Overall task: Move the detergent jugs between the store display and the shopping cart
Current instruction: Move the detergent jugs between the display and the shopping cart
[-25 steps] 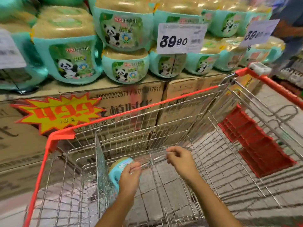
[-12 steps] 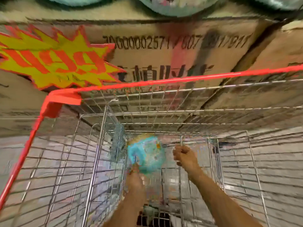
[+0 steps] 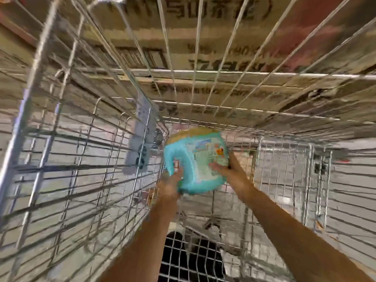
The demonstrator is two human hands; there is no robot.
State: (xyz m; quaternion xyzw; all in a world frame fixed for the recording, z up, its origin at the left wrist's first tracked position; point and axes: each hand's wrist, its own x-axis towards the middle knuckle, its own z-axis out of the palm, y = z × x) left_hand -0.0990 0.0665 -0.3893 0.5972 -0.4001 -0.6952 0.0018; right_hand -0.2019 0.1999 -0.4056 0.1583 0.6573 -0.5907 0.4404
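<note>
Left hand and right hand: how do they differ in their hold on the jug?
The left hand grips the jug at its lower left, near the handle; the right hand holds its right side. The left hand sits lower in the picture than the right hand. Both hold the jug inside the cart.

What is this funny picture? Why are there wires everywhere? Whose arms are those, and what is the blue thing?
There is no robot here. The camera sits on a person's head and looks down, so the two bare arms are that person's own. The wires are a shopping cart, and you are looking into it from above. The blue thing is a detergent jug with a yellowish top. The left hand grips it on the handle side and the right hand holds the other side. The jug is low inside the cart, but the picture is too blurry to tell whether it touches the bottom. Behind the wires are brown cardboard boxes with printed writing.
</note>
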